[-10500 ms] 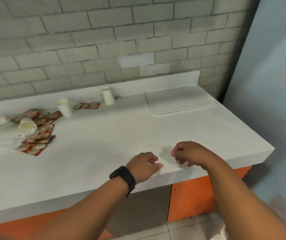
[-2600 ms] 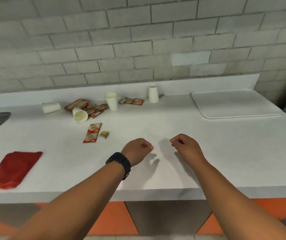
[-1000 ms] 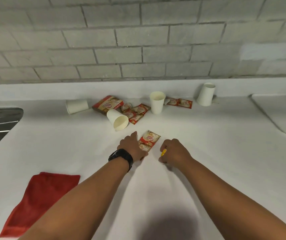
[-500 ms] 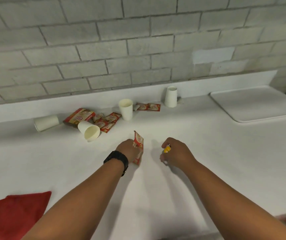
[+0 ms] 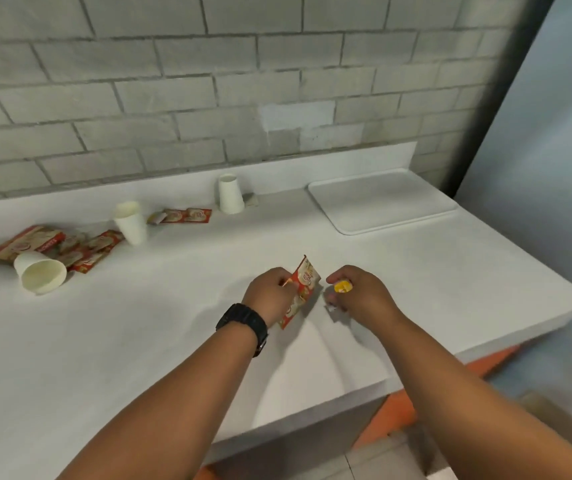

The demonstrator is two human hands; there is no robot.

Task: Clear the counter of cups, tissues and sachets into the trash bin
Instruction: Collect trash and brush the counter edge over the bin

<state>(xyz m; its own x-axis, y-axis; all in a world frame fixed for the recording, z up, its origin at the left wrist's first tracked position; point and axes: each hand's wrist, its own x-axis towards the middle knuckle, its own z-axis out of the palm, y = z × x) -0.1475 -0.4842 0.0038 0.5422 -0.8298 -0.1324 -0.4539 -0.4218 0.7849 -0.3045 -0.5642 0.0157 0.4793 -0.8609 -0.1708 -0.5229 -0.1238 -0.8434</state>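
Observation:
My left hand [image 5: 270, 294] grips a red and white sachet [image 5: 301, 289] lifted off the white counter [image 5: 139, 323]. My right hand [image 5: 360, 289] pinches a small yellow sachet [image 5: 342, 286] beside it. At the back left lie several red sachets [image 5: 83, 249] and a tipped paper cup [image 5: 40, 271]. One upright cup [image 5: 131, 222] stands behind them, next to a pair of joined sachets [image 5: 187, 215]. An upside-down cup [image 5: 230, 194] stands by the backsplash with a small tissue [image 5: 251, 199] beside it. No trash bin is in view.
A white tray [image 5: 381, 202] lies at the back right corner of the counter. The counter ends at the right, with a pale wall [image 5: 537, 168] beyond. Orange cabinet fronts [image 5: 395, 420] and tiled floor show below the front edge. A grey brick wall backs the counter.
Both hands have lifted the sachets and drawn them right, toward the front edge. My view has swung right, so the red cloth has left the frame.

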